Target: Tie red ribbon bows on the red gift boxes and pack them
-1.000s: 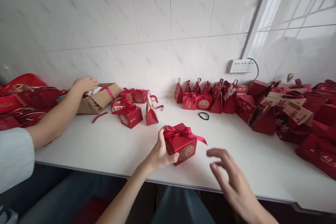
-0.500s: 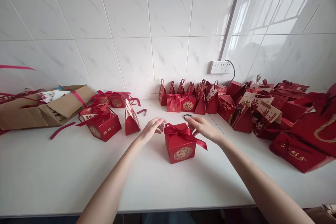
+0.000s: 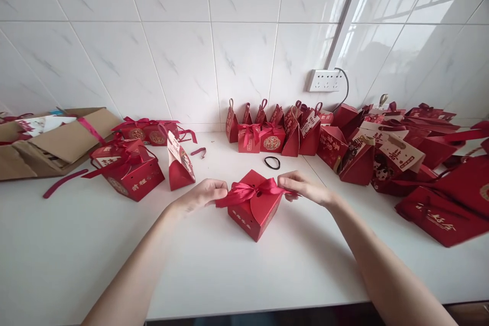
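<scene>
A red gift box (image 3: 248, 216) with gold lettering stands on the white table in front of me, one corner pointing my way. Across its top lies a shiny red ribbon (image 3: 246, 192) tied in a bow. My left hand (image 3: 202, 194) is closed on the bow's left end, thumb against fingers. On the other side, my right hand (image 3: 303, 187) pinches the right end. The ribbon is spread sideways between both hands. Just behind the box is a black elastic loop (image 3: 272, 163).
Left stand red boxes (image 3: 143, 181), a triangular box (image 3: 180, 163), a loose ribbon strip (image 3: 64, 183) and an open cardboard carton (image 3: 76, 135). Small red boxes (image 3: 271, 140) line the tiled wall below a socket strip (image 3: 324, 81). More boxes and bags (image 3: 439, 216) crowd the right.
The box has turned so a corner faces me. Both hands have come down and taken hold of the bow's two ends. The view has tilted down slightly.
</scene>
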A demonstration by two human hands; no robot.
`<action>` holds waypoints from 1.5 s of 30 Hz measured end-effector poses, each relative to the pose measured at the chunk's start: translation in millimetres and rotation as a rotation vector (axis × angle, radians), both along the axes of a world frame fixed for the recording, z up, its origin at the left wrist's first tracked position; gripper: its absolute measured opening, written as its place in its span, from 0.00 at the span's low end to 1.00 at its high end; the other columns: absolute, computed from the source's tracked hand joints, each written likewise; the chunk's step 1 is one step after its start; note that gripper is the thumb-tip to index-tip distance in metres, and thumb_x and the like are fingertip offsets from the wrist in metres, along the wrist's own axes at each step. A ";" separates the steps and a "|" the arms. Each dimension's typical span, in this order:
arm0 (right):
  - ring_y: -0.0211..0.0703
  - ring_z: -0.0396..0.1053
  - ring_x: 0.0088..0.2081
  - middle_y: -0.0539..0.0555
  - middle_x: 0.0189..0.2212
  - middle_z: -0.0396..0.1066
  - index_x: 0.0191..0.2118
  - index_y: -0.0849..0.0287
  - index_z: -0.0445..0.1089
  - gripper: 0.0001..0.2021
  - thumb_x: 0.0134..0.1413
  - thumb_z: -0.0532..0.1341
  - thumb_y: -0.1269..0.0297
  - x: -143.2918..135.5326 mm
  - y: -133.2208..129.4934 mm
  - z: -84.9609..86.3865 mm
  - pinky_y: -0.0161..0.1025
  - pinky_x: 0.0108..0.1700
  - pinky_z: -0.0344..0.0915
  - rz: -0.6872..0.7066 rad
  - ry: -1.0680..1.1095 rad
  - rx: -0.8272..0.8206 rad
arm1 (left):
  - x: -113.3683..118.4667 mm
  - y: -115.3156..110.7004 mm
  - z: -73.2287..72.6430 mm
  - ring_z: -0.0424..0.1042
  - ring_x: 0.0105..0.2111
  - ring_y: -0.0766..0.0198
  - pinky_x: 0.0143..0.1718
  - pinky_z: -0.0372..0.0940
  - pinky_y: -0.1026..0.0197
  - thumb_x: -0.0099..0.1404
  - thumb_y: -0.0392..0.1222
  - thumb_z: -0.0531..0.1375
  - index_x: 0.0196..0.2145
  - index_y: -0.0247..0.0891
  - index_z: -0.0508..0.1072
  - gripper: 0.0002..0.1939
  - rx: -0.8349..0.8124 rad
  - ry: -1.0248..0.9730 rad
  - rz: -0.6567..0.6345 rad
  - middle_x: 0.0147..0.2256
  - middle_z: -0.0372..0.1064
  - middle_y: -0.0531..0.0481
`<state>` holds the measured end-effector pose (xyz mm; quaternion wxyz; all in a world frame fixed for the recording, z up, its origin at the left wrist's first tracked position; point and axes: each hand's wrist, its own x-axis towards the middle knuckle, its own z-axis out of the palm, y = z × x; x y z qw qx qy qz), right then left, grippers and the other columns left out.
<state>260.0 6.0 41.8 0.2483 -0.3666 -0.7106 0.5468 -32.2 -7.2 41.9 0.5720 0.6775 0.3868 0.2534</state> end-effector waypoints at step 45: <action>0.39 0.70 0.20 0.55 0.17 0.73 0.20 0.64 0.72 0.16 0.48 0.66 0.56 2.9 -11.4 8.9 0.33 0.22 0.64 0.278 0.095 -0.202 | -4.1 -11.9 10.4 0.72 0.33 0.59 0.37 0.66 0.59 0.57 0.49 0.63 0.25 0.36 0.79 0.13 -0.043 0.085 -0.129 0.33 0.77 0.45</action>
